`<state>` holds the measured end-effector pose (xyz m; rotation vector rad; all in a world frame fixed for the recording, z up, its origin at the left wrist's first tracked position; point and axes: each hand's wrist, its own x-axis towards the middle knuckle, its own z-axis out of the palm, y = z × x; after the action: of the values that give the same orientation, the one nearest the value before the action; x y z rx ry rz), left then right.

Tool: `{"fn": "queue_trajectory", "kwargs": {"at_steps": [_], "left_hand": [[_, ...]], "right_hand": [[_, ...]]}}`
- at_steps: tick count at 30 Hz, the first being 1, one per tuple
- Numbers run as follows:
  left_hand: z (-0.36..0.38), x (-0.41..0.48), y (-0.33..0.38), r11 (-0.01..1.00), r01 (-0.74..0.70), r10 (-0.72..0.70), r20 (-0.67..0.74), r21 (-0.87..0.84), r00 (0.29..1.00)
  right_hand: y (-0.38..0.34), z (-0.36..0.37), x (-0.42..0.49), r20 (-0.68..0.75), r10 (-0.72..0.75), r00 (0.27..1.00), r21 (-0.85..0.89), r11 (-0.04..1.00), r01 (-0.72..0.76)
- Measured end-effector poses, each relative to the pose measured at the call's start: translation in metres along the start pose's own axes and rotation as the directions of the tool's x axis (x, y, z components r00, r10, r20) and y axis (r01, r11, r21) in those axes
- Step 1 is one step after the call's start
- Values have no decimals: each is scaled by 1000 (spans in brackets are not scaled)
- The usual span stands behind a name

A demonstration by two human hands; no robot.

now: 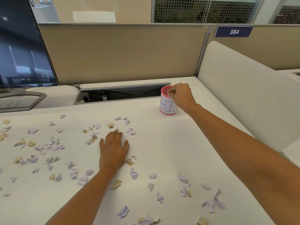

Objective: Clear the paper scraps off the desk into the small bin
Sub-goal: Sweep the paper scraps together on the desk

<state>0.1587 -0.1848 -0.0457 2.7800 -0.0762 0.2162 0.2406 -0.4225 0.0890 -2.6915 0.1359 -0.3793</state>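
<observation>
Right hand [181,95] pinches scrap [169,94] over small bin [168,108] | left hand [113,148] flat, fingers [113,135] released | risk: wrist nudge may topple it

Your right hand [180,95] is pinching a scrap [169,94] above the bin [168,108] at one o'clock; your left hand [113,148] is lying flat on the table [162,143].

One bin [167,108] at the right hand [181,95], dozens of scraps [134,173] around the left hand [113,148], one monitor [21,46]
</observation>
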Motion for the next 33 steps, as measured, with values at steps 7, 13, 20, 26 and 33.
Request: {"fn": "queue_trajectory", "kwargs": {"at_steps": [7,13,20,26,33], "left_hand": [[3,1,0,999,-12,13,-27,40,1000],[1,1,0,999,-4,4,5,42,1000],[-4,-1,3,999,5,-7,44,49,999],[-11,0,5,993,16,-32,142,116,989],[-26,-13,14,993,28,-52,209,116,976]], "right_hand": [[-4,7,26,74,111,991,26,993,-114],[1,9,30,85,130,988,41,990,-134],[8,10,5,-100,49,994,201,979,-28],[16,15,-47,-109,-35,993,308,949,67],[26,11,-138,477,-134,869,124,989,84]]}}
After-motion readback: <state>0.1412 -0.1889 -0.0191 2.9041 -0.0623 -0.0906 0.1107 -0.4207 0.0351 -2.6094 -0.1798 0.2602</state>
